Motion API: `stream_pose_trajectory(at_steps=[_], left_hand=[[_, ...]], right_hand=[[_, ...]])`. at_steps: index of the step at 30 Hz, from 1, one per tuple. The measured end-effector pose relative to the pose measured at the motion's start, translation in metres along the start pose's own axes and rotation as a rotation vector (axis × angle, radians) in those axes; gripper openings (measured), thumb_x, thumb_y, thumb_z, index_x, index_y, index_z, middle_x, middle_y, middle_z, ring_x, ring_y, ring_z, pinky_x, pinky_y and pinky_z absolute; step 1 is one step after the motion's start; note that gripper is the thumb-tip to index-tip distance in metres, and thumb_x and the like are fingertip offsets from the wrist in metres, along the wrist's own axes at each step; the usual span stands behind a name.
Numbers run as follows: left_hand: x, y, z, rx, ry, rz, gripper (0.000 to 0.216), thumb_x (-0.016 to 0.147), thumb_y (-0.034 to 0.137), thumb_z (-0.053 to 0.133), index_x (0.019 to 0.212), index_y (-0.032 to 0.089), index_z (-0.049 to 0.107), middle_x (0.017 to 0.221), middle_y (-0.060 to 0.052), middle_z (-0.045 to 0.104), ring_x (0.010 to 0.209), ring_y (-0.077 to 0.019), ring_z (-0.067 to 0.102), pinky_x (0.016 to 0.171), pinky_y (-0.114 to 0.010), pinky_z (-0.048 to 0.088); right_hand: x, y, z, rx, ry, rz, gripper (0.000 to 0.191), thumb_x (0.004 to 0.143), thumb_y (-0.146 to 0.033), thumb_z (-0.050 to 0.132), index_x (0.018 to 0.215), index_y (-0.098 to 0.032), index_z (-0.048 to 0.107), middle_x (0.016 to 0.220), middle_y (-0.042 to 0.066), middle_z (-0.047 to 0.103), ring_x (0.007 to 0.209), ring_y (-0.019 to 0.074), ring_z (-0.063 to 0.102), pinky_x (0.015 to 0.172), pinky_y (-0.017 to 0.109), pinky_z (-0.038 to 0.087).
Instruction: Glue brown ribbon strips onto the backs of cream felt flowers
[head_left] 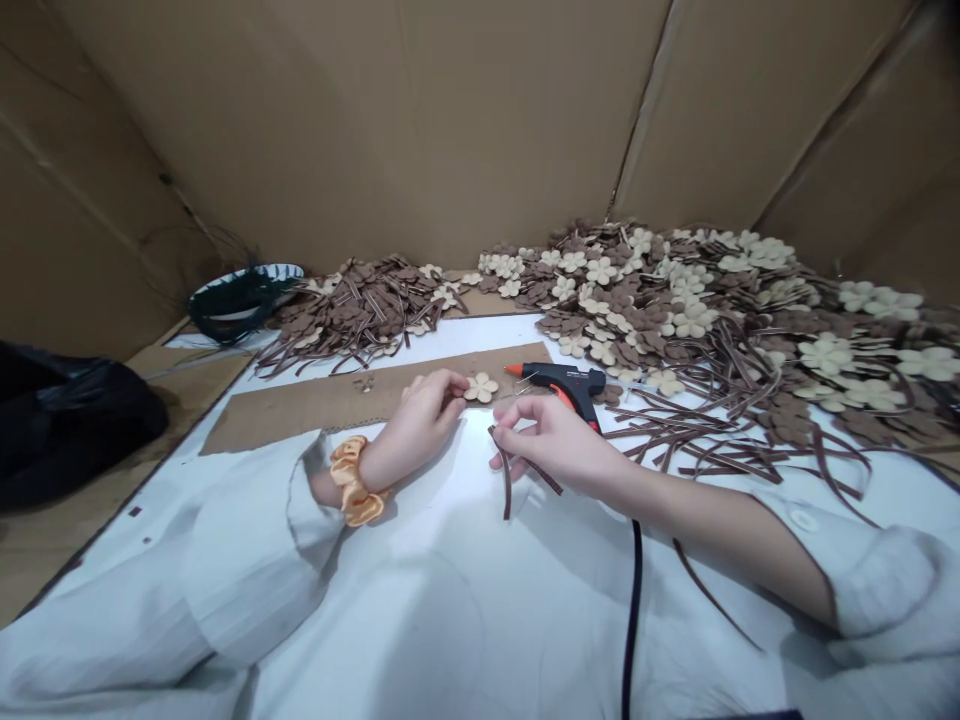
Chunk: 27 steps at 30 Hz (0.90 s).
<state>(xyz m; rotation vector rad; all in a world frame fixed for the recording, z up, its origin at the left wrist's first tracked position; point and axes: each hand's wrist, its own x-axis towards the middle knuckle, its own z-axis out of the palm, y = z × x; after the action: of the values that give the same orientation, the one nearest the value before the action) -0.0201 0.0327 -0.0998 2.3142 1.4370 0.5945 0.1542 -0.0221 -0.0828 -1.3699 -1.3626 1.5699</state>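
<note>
L hand [427, 415] is resting loosely open just beside cream flower cutout [481, 388] on cardboard strip [300, 415]. R hand [555, 445] is pinching brown ribbon strip [506, 490], glue gun [559, 385] lying just far of it.

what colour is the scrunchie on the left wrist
Golden orange; the scrunchie shows best in the head view.

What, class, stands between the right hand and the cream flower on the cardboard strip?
Nothing visible does. The gap from the right hand, which holds a brown strip, to the cream flower is open. The black glue gun lies beyond the hand, off that path; the left hand is on the flower's far side.
</note>
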Motion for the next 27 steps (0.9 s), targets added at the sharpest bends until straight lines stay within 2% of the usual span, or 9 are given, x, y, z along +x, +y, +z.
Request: stream_pose_trajectory(at_steps=[2,5,10,14,17,19,23,27], left_hand=[[0.005,-0.002,0.002,-0.002,0.007,-0.02,0.027,0.086,0.022,0.038,0.109,0.015,0.05,0.095,-0.008,0.062,0.093,-0.0238,0.056,0.086,-0.04,0.042],[0.016,-0.006,0.006,0.01,-0.006,-0.029,0.03,0.086,0.021,0.036,0.112,0.016,0.051,0.102,-0.01,0.062,0.1,-0.0239,0.055,0.089,-0.041,0.041],[0.021,-0.005,0.01,0.013,-0.011,-0.001,0.023,0.085,0.022,0.039,0.099,0.017,0.057,0.105,-0.01,0.061,0.104,-0.0244,0.053,0.091,-0.042,0.039],[0.013,0.0,0.011,-0.028,0.013,0.013,0.023,0.083,0.021,0.042,0.1,0.015,0.056,0.104,-0.01,0.062,0.1,-0.0245,0.055,0.087,-0.041,0.042],[0.007,0.004,0.009,-0.071,0.035,-0.001,0.025,0.084,0.023,0.042,0.104,0.015,0.056,0.102,-0.009,0.065,0.092,-0.0224,0.06,0.081,-0.037,0.046],[0.005,0.006,0.007,-0.123,0.053,-0.021,0.026,0.085,0.027,0.041,0.103,0.015,0.057,0.098,-0.009,0.067,0.085,-0.0207,0.063,0.075,-0.034,0.048],[-0.003,0.014,0.0,-0.323,0.082,-0.092,0.026,0.082,0.033,0.049,0.094,0.014,0.063,0.089,-0.008,0.07,0.078,-0.0194,0.065,0.069,-0.029,0.05],[-0.016,0.027,-0.006,-0.421,0.089,-0.164,0.027,0.079,0.033,0.055,0.092,0.012,0.066,0.087,-0.008,0.072,0.077,-0.0195,0.066,0.067,-0.027,0.05]], right_hand=[[0.0,0.0,0.0,-0.021,0.012,0.024,0.012,0.075,-0.012,0.057,0.07,-0.016,0.047,0.077,0.006,0.067,0.062,0.013,0.069,0.038,0.011,0.042],[0.0,-0.001,0.0,-0.048,0.004,0.049,0.011,0.076,-0.015,0.057,0.071,-0.017,0.048,0.078,0.007,0.068,0.059,0.0132,0.068,0.03,0.01,0.032],[0.004,0.004,0.0,-0.002,0.001,-0.004,0.014,0.075,-0.015,0.058,0.07,-0.018,0.045,0.073,0.007,0.068,0.067,0.0165,0.069,0.04,0.014,0.044],[0.007,0.008,0.0,-0.015,0.005,-0.022,0.013,0.075,-0.016,0.057,0.073,-0.019,0.045,0.069,0.006,0.066,0.066,0.017,0.069,0.037,0.014,0.04],[0.006,0.007,0.0,-0.027,0.018,-0.012,0.014,0.074,-0.015,0.058,0.07,-0.019,0.045,0.068,0.005,0.066,0.062,0.0148,0.067,0.041,0.015,0.044],[0.005,0.007,0.001,-0.013,0.017,-0.023,0.015,0.072,-0.013,0.059,0.068,-0.019,0.046,0.067,0.005,0.066,0.063,0.0143,0.067,0.046,0.017,0.047],[0.003,0.009,0.001,-0.021,-0.033,-0.046,0.013,0.073,-0.014,0.058,0.065,-0.018,0.048,0.06,0.002,0.061,0.061,0.0141,0.065,0.049,0.019,0.047],[0.0,0.012,-0.002,-0.148,-0.078,-0.086,0.005,0.075,-0.022,0.056,0.072,-0.018,0.055,0.059,0.001,0.062,0.058,0.0146,0.063,0.05,0.022,0.047]])
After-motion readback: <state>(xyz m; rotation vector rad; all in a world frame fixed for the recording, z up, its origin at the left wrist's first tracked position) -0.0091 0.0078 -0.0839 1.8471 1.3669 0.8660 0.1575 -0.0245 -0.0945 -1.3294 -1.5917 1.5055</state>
